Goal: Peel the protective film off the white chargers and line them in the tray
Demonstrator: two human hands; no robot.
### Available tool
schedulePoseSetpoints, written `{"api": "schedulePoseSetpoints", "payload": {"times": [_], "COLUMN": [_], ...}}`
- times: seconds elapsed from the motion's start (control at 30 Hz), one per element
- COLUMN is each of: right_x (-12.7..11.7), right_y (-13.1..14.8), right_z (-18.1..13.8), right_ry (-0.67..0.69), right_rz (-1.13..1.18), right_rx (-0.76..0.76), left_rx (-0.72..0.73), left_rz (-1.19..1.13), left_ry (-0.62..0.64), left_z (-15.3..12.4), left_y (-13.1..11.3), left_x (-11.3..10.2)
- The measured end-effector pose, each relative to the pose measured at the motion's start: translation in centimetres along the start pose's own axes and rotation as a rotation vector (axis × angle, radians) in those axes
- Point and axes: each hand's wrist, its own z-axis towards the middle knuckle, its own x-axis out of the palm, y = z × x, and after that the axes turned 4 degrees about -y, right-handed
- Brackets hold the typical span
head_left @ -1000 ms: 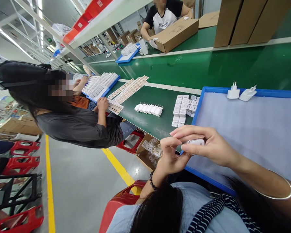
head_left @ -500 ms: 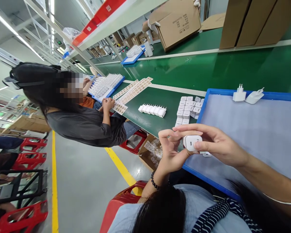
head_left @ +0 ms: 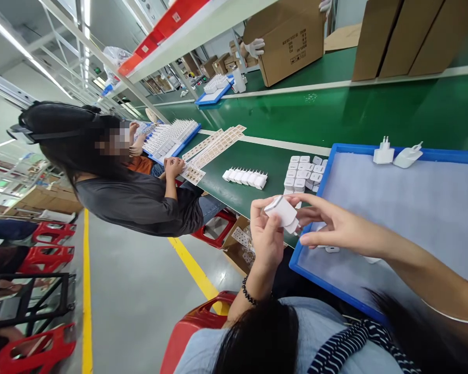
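A white plug-in charger [head_left: 283, 212] is pinched between the thumb and fingers of my left hand [head_left: 265, 241]. It is tilted, its side towards me and its prong end pointing down to the right. Close by on the right, my right hand [head_left: 341, 228] has its fingers and thumb apart; its longest fingertips reach behind the charger, and I cannot tell whether they touch it. Below my right hand, a blue-rimmed tray [head_left: 327, 292] holds a few white pieces partly hidden by that hand. Two chargers with pins [head_left: 384, 151] stand at the tray's far edge.
Stacked white chargers [head_left: 299, 174] sit left of the tray, and a row of pinned chargers [head_left: 245, 177] lies farther left. A co-worker [head_left: 140, 202] handles sticker sheets [head_left: 214, 148]. Across the green bench, gloved hands hold a carton [head_left: 288, 47]. A box of scraps [head_left: 239, 249] stands below.
The charger has turned from its port face to its side and moved slightly up and left in my left hand. My right hand's thumb has come off it and its fingers have spread.
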Motion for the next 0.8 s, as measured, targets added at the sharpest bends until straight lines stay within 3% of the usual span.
{"api": "schedulePoseSetpoints", "payload": {"times": [0.13, 0.33, 0.47, 0.57, 0.8], "right_x": [1.1, 2.2, 1.0, -0.4, -1.1], "right_y": [-0.7, -1.7, -1.4, -0.8, -0.7], "right_z": [0.1, 0.9, 1.9, 2.4, 2.3], "right_ry": [-0.159, -0.346, -0.246, -0.203, -0.245], "right_rz": [-0.191, -0.086, 0.171, 0.269, 0.266], "right_rx": [-0.008, -0.103, 0.012, 0.069, 0.046], "left_rx": [-0.073, 0.006, 0.237, 0.38, 0.4], "left_rz": [-0.035, 0.022, 0.054, 0.207, 0.553], "left_ry": [-0.116, -0.145, -0.054, -0.024, -0.025], "left_z": [0.4, 0.7, 0.8, 0.9, 0.7], "left_y": [0.5, 1.9, 2.1, 2.4, 3.3], "left_x": [-0.1, -0.3, -0.3, -0.8, -2.1]}}
